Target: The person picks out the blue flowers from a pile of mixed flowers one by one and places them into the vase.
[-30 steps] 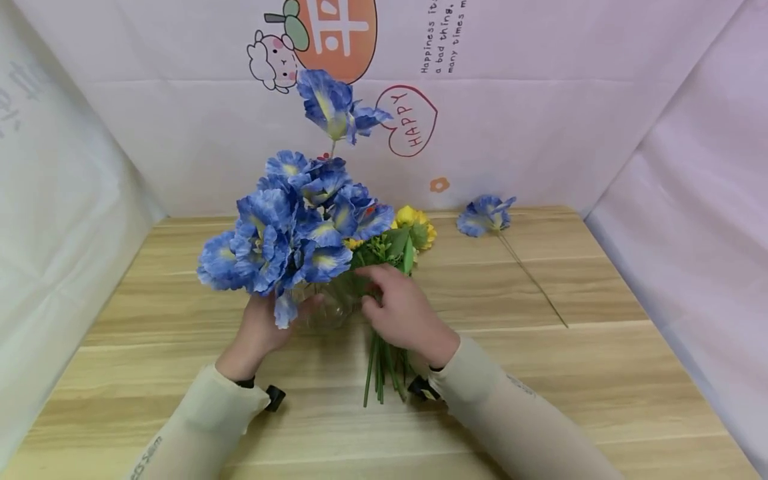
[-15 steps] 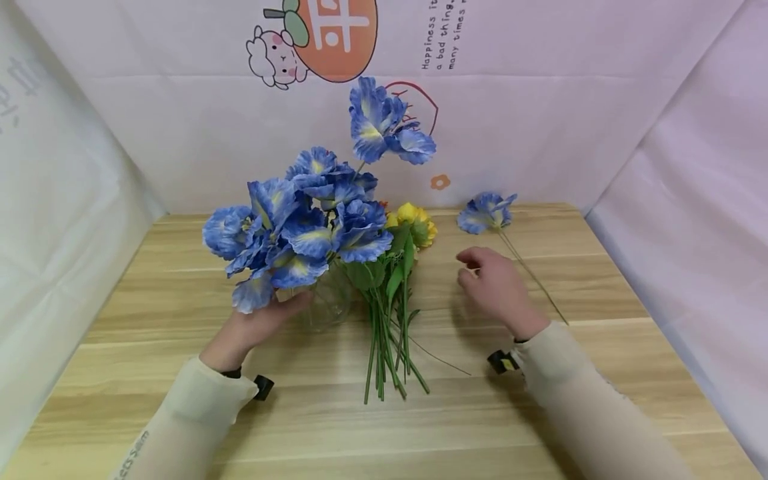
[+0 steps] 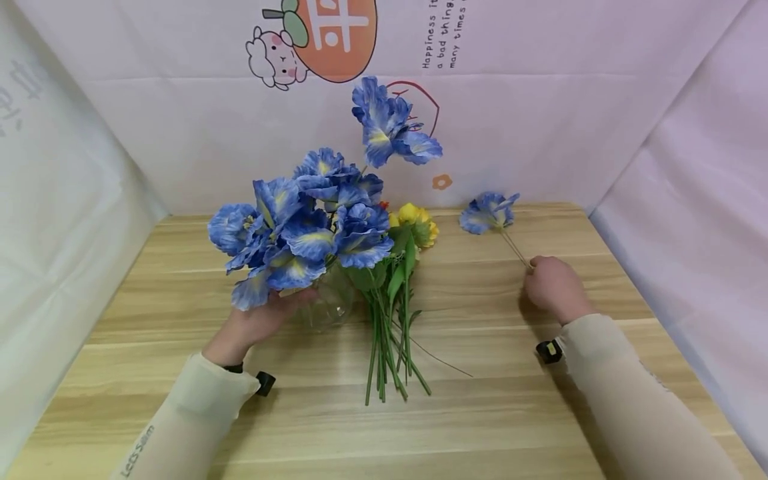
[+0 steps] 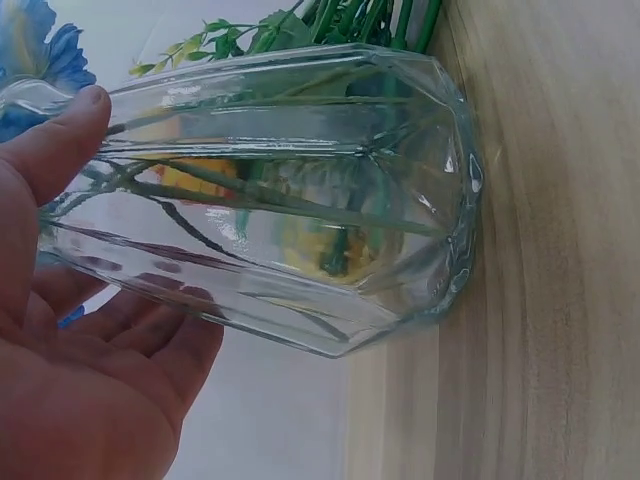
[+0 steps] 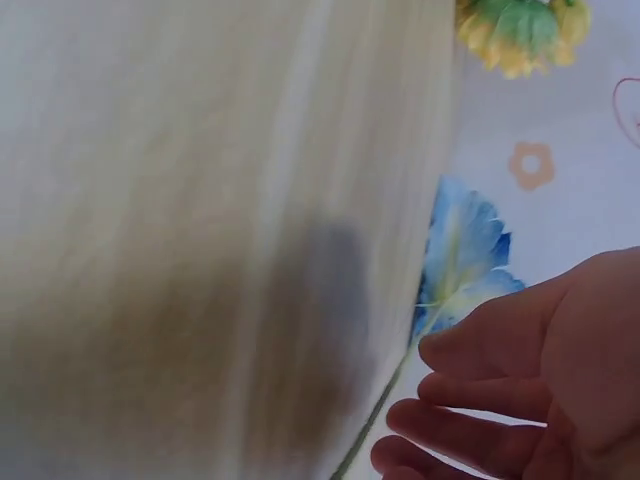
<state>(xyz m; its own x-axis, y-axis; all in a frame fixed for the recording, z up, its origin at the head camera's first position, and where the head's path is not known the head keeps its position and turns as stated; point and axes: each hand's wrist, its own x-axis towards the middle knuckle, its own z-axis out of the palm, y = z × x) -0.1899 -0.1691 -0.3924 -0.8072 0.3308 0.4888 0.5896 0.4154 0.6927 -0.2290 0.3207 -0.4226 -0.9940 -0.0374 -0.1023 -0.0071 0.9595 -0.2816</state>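
A clear faceted glass vase [image 4: 290, 130] stands on the table, with several blue irises [image 3: 309, 233] in it; their stems show through the glass. My left hand [image 3: 261, 323] curls round the vase's upper part, thumb on one side and fingers on the other, partly hidden under the blooms in the head view. One more blue iris [image 3: 487, 213] lies at the table's back right. My right hand [image 3: 557, 288] is low over its thin stem, hiding the lower end in the head view. In the right wrist view the fingertips [image 5: 405, 410] are right beside the stem, slightly bent.
Right of the vase lies a bundle of green stems [image 3: 384, 347] with leaves and yellow flowers [image 3: 414, 223] at its far end. A thin dark stem [image 3: 441, 359] juts out from it. A white printed cloth [image 3: 528, 120] rises behind the wooden table [image 3: 480, 427].
The right hand has left the vase and moved right to the lone iris's stem. The irises in the vase have turned, the tallest shifting right. The left hand stays on the vase.
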